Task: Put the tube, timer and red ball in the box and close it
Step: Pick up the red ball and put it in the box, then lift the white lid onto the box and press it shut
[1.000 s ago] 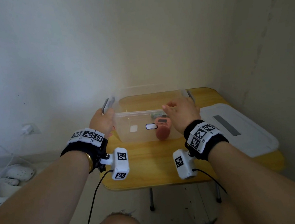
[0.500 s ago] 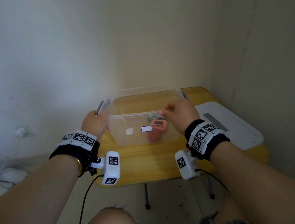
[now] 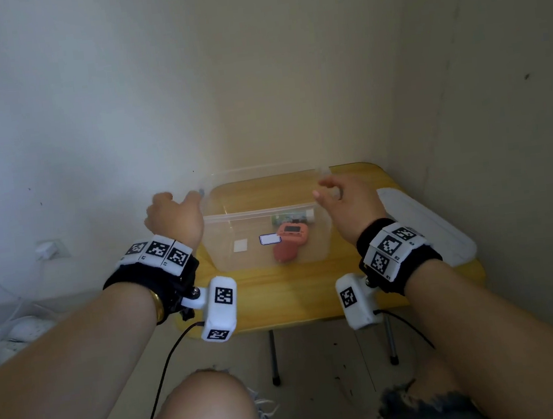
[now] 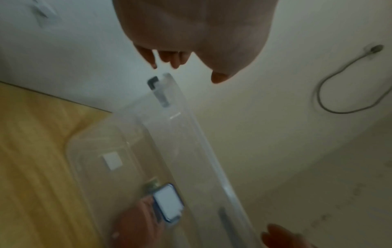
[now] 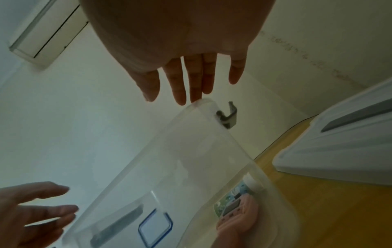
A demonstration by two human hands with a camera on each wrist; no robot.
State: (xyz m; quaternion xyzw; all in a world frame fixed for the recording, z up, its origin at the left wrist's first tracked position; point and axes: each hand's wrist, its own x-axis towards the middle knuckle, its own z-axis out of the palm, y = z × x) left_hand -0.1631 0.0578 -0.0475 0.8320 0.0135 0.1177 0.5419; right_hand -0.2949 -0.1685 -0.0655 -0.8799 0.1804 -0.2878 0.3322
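In the right wrist view only, tube point(image 5: 230, 198) seemingly beneath timer point(image 5: 235, 213).

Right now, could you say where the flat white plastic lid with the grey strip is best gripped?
The lid lies flat on the yellow table, so only edges can be pinched; probably take the rim nearest the clear plastic box, right hand coming from the left.

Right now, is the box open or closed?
Open. The box has no lid on top; a white lid lies beside it on the table.
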